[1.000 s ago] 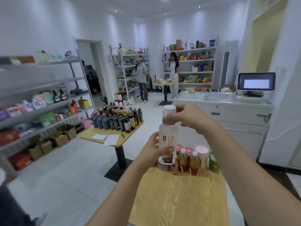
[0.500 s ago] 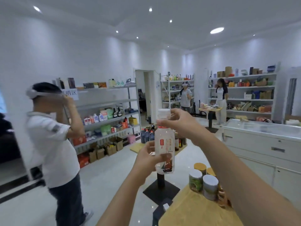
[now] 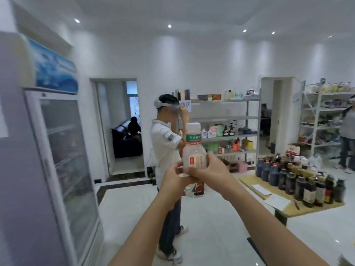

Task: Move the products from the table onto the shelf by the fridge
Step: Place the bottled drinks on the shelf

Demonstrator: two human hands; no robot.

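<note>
I hold a clear drink bottle with a white cap and a green neck label upright at chest height, in the middle of the view. My left hand grips its lower body from the left. My right hand wraps around its middle from the right. A glass-door fridge with a blue top panel stands at the left. A metal shelf with assorted products runs along the back wall.
A person in a white shirt and headset stands directly ahead between me and the shelf. A wooden table with several dark bottles stands at right. Another shelf and a second person are at far right. An open doorway lies behind.
My view has swung left, from the product table to the fridge. My right hand has slid from the bottle's cap down to its body. The person in white is now straight ahead.
</note>
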